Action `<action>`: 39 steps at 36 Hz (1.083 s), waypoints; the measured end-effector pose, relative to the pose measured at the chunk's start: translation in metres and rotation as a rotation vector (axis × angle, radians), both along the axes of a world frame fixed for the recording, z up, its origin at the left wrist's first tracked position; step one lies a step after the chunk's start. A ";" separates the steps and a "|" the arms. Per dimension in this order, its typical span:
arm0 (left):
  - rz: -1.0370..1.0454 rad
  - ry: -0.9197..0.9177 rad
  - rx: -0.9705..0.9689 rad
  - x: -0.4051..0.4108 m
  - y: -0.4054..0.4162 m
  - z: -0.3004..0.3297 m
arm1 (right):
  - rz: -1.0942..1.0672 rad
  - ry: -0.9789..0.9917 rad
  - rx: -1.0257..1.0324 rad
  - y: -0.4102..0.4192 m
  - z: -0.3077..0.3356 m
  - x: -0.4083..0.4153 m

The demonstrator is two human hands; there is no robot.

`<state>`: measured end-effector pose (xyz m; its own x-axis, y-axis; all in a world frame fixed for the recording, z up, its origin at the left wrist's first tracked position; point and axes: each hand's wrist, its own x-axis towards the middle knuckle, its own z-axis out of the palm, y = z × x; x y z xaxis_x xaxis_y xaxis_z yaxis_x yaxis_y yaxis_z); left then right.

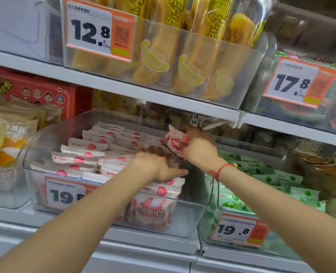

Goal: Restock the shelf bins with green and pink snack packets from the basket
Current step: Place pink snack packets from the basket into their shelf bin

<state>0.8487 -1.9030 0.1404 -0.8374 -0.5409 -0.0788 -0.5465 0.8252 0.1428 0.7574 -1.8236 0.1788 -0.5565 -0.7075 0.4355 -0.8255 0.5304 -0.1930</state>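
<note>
A clear shelf bin (190,217) in the middle holds several rows of pink and white snack packets (88,146). My right hand (199,147) grips a pink packet (176,142) above the bin's back right part, tilted. My left hand (157,166) lies flat with straight fingers on the packets near the bin's front right, pressing them. To the right, a second clear bin (206,231) holds green and white snack packets (293,180). The basket is out of view.
Price tags read 19.8 (234,229) on the green bin and 12.8 (96,30) on the upper bin of yellow snack sticks (163,46). The shelf edge (163,99) hangs just above my hands. Orange bags (7,138) and a red box (45,93) stand at left.
</note>
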 end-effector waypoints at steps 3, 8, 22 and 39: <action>0.024 -0.098 0.003 0.003 -0.001 0.005 | -0.092 0.129 0.133 -0.021 0.001 -0.013; 0.043 -0.062 -0.019 0.008 -0.009 0.005 | -0.104 0.148 0.272 -0.037 0.017 -0.021; 0.029 -0.040 -0.016 0.004 -0.016 -0.004 | -0.047 0.079 0.559 -0.067 -0.012 -0.034; 0.032 -0.045 -0.027 0.006 -0.014 -0.005 | 0.055 0.245 0.945 -0.035 0.004 -0.020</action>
<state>0.8544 -1.9167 0.1357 -0.8156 -0.5696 -0.1011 -0.5779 0.8106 0.0948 0.7379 -1.8583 0.1823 -0.4823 -0.8467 -0.2249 -0.8141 0.3384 0.4719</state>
